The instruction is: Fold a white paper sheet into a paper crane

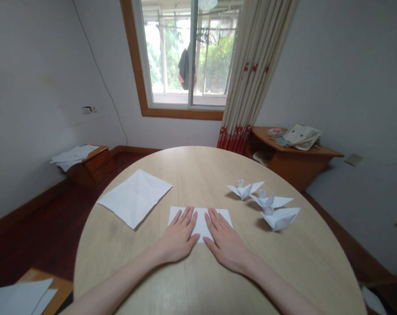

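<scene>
A white rectangular sheet of paper (201, 222) lies flat on the round wooden table (198, 175) in front of me. My left hand (180, 236) rests on its left part, palm down with the fingers stretched out. On the right part of the same sheet lies my right hand (224, 240), also flat with fingers extended. A bare strip of the paper shows between both hands. Neither hand grips anything.
At the table's left lies a creased white sheet (136, 197). Three folded paper birds (245, 190) stand at the right. Beyond are a corner shelf (297, 153) and a small cabinet (96, 164) with papers. More sheets (19, 297) lie at the lower left.
</scene>
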{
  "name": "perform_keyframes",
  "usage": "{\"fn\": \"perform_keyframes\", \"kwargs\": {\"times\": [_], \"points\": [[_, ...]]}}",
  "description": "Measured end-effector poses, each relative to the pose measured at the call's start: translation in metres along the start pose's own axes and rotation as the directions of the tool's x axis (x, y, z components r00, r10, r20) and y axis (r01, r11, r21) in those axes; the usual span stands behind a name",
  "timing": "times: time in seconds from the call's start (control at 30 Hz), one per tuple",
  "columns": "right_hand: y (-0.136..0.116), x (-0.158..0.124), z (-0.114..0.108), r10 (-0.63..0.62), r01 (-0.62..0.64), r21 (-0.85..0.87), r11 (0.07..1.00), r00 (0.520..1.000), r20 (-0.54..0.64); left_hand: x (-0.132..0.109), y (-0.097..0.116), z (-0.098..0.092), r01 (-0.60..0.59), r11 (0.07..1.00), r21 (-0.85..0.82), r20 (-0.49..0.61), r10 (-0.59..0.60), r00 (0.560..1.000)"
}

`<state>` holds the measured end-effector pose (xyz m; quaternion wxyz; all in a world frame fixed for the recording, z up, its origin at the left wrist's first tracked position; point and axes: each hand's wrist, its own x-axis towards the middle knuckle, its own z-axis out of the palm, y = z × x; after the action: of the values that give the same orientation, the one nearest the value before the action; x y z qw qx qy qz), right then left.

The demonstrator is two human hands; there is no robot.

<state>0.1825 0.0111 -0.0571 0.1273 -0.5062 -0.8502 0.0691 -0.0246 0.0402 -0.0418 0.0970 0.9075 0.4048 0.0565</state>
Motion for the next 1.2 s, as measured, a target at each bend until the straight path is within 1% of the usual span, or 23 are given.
{"fn": "perform_keyframes", "kwargs": {"times": [0.1, 0.23, 0.37, 0.5, 0.57, 0.63, 0.73, 0.8, 0.9, 1.03, 1.1, 1.2], "points": [[-0.002, 0.0, -0.002, 0.0, 0.001, -0.02, 1.0, 1.0, 0.008, 0.0, 0.001, -0.001, 0.0, 1.0, -0.011, -0.01, 0.0, 1.0], [-0.011, 0.001, -0.01, 0.037, -0.034, -0.056, 0.998, 0.998, 0.046, -0.002, 0.004, -0.006, 0.016, 1.0, -0.021, 0.029, -0.015, 0.999], [-0.019, 0.002, -0.013, 0.065, -0.06, -0.074, 0.995, 0.996, 0.061, -0.005, 0.002, -0.004, 0.007, 1.0, -0.029, 0.005, -0.007, 1.0], [-0.019, 0.0, -0.011, 0.047, -0.044, -0.071, 0.997, 0.998, 0.049, -0.009, -0.001, 0.002, -0.012, 0.999, -0.042, -0.013, 0.011, 1.0], [-0.018, -0.001, -0.009, 0.03, -0.027, -0.072, 0.997, 0.999, 0.041, -0.01, -0.001, 0.001, -0.023, 0.998, -0.057, -0.015, 0.022, 1.0], [-0.016, -0.001, -0.008, 0.023, -0.02, -0.072, 0.997, 0.999, 0.036, -0.01, 0.001, -0.003, -0.006, 0.997, -0.076, 0.008, 0.007, 1.0], [-0.016, -0.001, -0.007, 0.032, -0.029, -0.06, 0.998, 0.998, 0.047, -0.009, 0.007, -0.015, 0.066, 0.993, -0.095, 0.083, -0.058, 0.995], [-0.015, -0.001, -0.008, 0.04, -0.038, -0.046, 0.998, 0.998, 0.056, -0.008, 0.011, -0.023, 0.107, 0.99, -0.096, 0.093, -0.098, 0.991], [-0.013, 0.0, -0.013, 0.052, -0.05, -0.019, 0.999, 0.994, 0.091, -0.007, 0.012, -0.031, 0.132, 0.986, -0.105, 0.063, -0.125, 0.99], [-0.009, 0.003, -0.022, 0.075, -0.078, 0.012, 0.997, 0.984, 0.161, -0.007, 0.008, -0.031, 0.123, 0.984, -0.128, 0.035, -0.119, 0.992], [-0.007, 0.004, -0.026, 0.083, -0.09, 0.028, 0.996, 0.978, 0.191, -0.006, 0.004, -0.03, 0.117, 0.984, -0.137, 0.049, -0.111, 0.993], [-0.006, 0.005, -0.033, 0.101, -0.117, 0.052, 0.992, 0.965, 0.242, -0.006, -0.001, -0.031, 0.104, 0.984, -0.144, 0.103, -0.089, 0.991]]}}
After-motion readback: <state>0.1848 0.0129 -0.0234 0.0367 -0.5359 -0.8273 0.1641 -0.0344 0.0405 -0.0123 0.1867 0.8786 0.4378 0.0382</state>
